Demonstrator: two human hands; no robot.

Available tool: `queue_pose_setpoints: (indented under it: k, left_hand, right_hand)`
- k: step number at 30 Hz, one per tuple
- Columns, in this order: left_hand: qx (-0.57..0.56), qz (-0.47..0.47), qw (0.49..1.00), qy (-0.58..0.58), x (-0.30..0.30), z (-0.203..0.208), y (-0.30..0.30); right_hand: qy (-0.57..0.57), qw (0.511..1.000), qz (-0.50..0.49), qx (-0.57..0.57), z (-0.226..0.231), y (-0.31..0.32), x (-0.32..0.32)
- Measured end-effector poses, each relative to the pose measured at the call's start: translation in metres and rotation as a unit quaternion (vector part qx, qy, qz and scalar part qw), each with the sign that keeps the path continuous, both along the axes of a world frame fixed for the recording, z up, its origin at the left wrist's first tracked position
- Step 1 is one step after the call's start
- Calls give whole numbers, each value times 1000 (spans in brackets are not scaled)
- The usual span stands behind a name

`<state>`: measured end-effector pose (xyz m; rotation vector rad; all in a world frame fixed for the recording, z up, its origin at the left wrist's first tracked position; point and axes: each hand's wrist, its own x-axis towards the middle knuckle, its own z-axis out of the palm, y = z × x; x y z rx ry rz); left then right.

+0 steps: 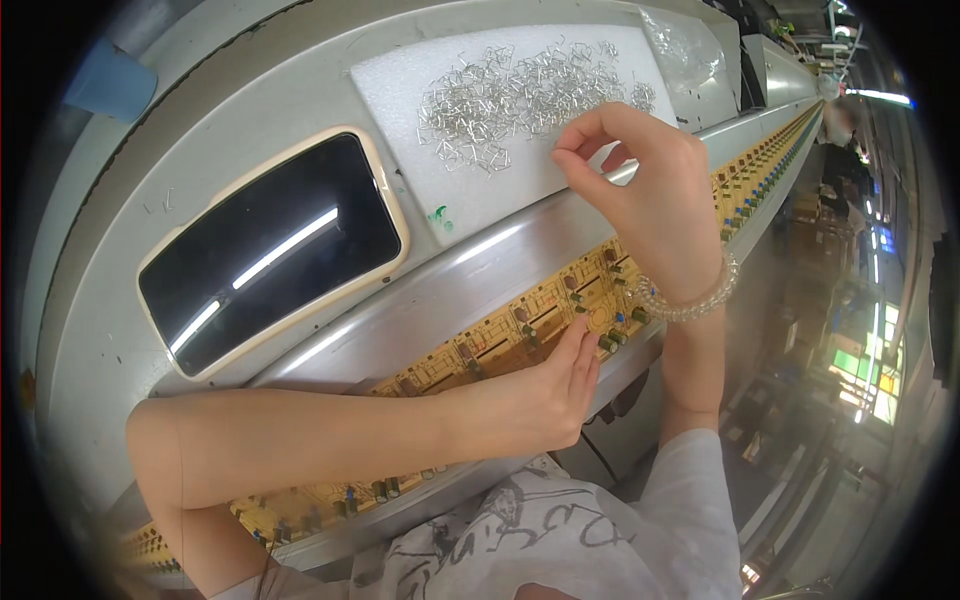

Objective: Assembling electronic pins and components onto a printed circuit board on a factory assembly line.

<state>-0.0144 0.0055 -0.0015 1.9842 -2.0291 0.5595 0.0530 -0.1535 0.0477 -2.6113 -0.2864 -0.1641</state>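
My right hand (655, 190) is raised by the near right edge of a white foam sheet (400, 110), thumb and forefinger pinched. Anything between those tips is too small to make out. Many thin bent wire pieces (520, 95) lie heaped on the foam just beyond the pinch. Lower down, my left hand (555, 395) reaches across to a yellow-brown circuit board (490, 335), its fingers drawn together with the tips at the board's components. What they grip, if anything, is hidden. Green and blue capacitors (612, 340) stand on the board beside those fingertips.
Boards run in a long row along a metal rail (440, 290), from lower left to far upper right. On the grey worktop rests a phone (290, 250) in a cream case. A blue container (112, 82) is at the far left, and clear plastic (685, 55) lies beyond the foam.
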Motion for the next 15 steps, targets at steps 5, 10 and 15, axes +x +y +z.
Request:
queue_pose_setpoints:
  k: [5,10,15]
  left_hand:
    - [1,3,1000,9,0,-2,-2]
    - [-4,7,1000,11,1,1,0]
    - [1,2,1000,16,0,1,-2]
  right_hand:
    - [-51,999,11,9,-2,-9,-2]
    - [-34,998,-46,40,-2,-17,-20]
    - [-33,998,-30,38,-6,-24,-16]
